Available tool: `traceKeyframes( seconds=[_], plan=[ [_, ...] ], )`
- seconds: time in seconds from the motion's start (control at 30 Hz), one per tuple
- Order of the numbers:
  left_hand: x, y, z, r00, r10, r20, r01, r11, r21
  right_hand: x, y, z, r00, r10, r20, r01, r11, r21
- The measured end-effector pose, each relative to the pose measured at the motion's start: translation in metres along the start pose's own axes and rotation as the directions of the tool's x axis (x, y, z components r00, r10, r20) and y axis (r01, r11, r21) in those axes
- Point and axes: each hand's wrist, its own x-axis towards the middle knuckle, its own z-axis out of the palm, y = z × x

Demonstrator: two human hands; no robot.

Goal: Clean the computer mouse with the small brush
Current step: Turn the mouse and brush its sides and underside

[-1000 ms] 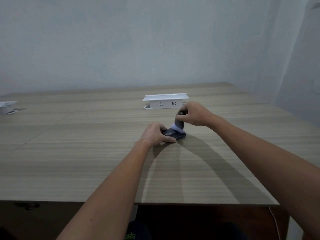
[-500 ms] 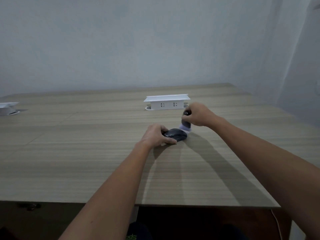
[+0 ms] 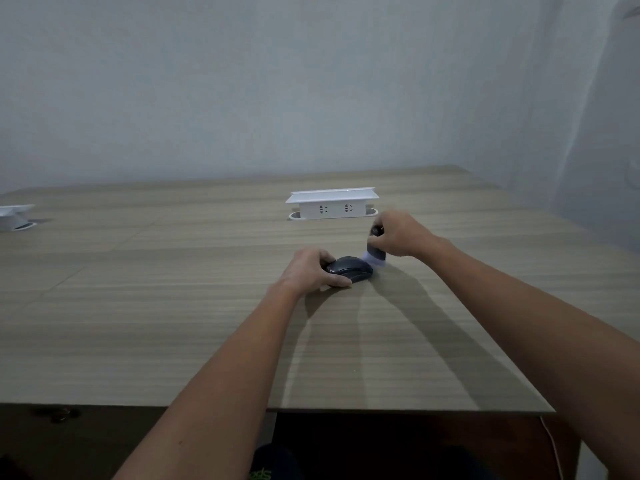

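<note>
A dark computer mouse (image 3: 351,268) lies on the wooden table (image 3: 173,306), a little past its middle. My left hand (image 3: 311,270) grips the mouse from its left side, thumb along the near edge. My right hand (image 3: 398,235) holds a small brush (image 3: 375,252) with a dark handle and pale bristles. The bristles hang just right of and behind the mouse's far right end; I cannot tell whether they touch it. Most of the brush handle is hidden in my fist.
A white pop-up socket box (image 3: 332,204) stands on the table just behind my hands. A second white box (image 3: 14,216) sits at the far left edge. The table's front edge runs across the lower part of the view, with a dark floor below.
My right hand has swept the brush from on top of the mouse to the right, off its far end. My left hand and the mouse have stayed put.
</note>
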Motion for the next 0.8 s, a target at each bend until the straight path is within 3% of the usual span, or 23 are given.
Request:
traceKeyframes(
  seconds=[0.1, 0.2, 0.3, 0.43, 0.7, 0.8],
  plan=[
    [0.000, 0.001, 0.002, 1.000, -0.001, -0.022, 0.002, 1.000, 0.024, -0.003, 0.003, -0.001, 0.999, -0.047, -0.023, 0.048, 0.997, 0.056],
    [0.001, 0.001, 0.003, 1.000, -0.002, -0.031, 0.004, 0.997, 0.071, -0.010, 0.005, 0.003, 0.995, -0.094, -0.015, 0.095, 0.995, 0.015],
    [0.000, 0.002, 0.004, 1.000, 0.016, -0.022, -0.013, 0.995, 0.102, -0.014, 0.009, 0.005, 0.987, -0.125, -0.098, 0.124, 0.992, -0.019],
    [0.000, 0.003, 0.002, 0.998, 0.036, -0.059, -0.033, 0.998, 0.053, -0.021, 0.020, 0.011, 0.979, -0.071, -0.190, 0.083, 0.995, 0.060],
    [0.007, 0.001, -0.002, 0.994, 0.107, 0.020, -0.108, 0.992, 0.069, -0.036, 0.037, 0.014, 0.971, -0.073, -0.227, 0.110, 0.982, 0.153],
    [0.011, -0.002, -0.002, 0.993, 0.117, 0.032, -0.119, 0.991, 0.059, -0.040, 0.033, 0.017, 0.983, -0.114, -0.143, 0.144, 0.965, 0.219]
  ],
)
